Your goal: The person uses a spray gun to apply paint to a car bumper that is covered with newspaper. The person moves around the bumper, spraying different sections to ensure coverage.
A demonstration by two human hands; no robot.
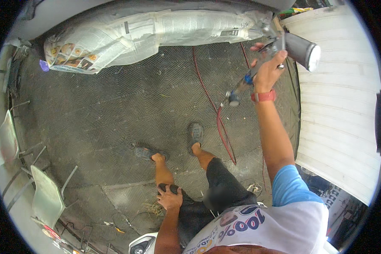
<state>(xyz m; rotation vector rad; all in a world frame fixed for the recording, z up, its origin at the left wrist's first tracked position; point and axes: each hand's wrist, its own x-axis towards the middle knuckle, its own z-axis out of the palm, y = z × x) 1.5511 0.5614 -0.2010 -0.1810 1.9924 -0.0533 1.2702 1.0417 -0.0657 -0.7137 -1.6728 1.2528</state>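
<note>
My right hand point(268, 70) is closed round the handle of a spray gun point(258, 63), held out at the upper right. A grey cup with a pale end, the paint cup point(299, 48), sticks out from the gun to the right. From the bottom of its handle a red air hose point(219, 120) runs down to the floor. The nozzle end is close to a panel covered in taped newspaper point(199, 28), which stretches along the top. My left hand point(169, 198) lies on my knee with its fingers spread, holding nothing.
Ridged dark matting point(122, 110) covers the floor, with the hose looped across it. A white slatted shutter point(334, 110) stands close along my right. Two pale panels on metal stands point(46, 197) are at the left. Cords and small tools point(114, 226) lie at lower left.
</note>
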